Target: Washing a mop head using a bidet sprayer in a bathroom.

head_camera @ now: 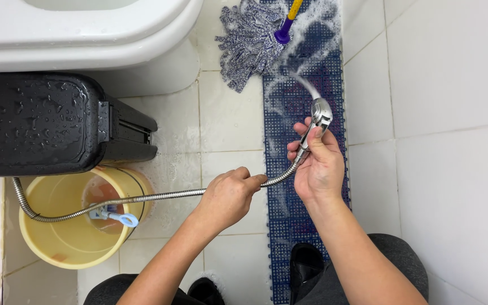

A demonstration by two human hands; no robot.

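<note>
My right hand grips a chrome hand sprayer by its handle, thumb on the lever. A jet of water leaves the nozzle toward the grey string mop head on its purple and yellow handle. My left hand is closed around the flexible metal hose, which runs left over the yellow bucket and curves up behind the black bin. Both hands are above a blue plastic grid mat covered in foam.
A black pedal bin, wet with drops, stands at left below the white toilet. The yellow bucket holds a smaller clear container with a blue-handled item. Soapy white floor tiles surround everything; my dark shoes are at the bottom.
</note>
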